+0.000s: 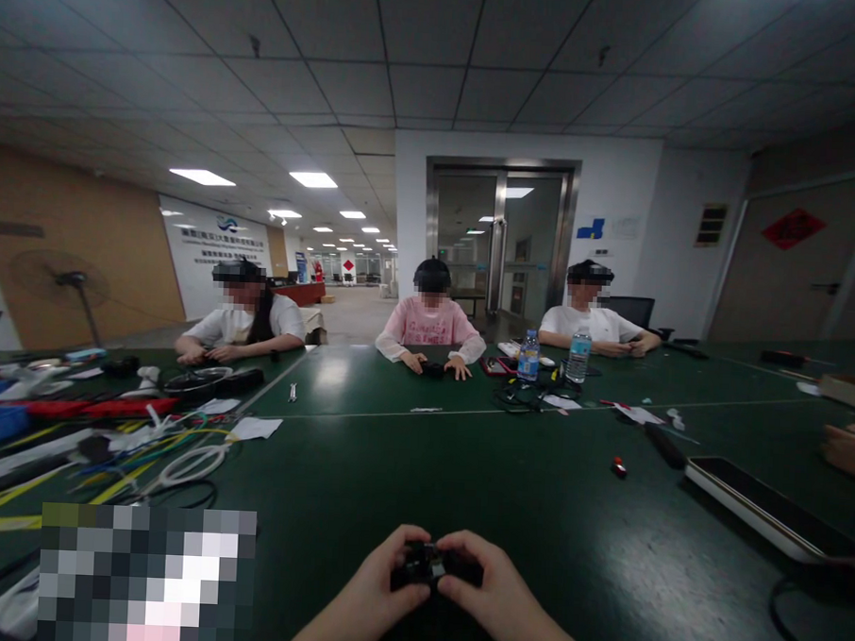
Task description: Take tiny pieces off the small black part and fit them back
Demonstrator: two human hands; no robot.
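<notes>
Just above the near edge of the green table, a small black object is held between both hands. My left hand closes on its left side, with the fingers over the top and the thumb below. On the right side, my right hand grips it in the same way, its thumb near the middle. The object's details are dark and partly covered by the fingers.
Cables and tools spread over the left side. Far across sit three people; two bottles stand before them. At right lie a white-edged device, a black-handled item and a small red object. Another person's hand shows at the right edge.
</notes>
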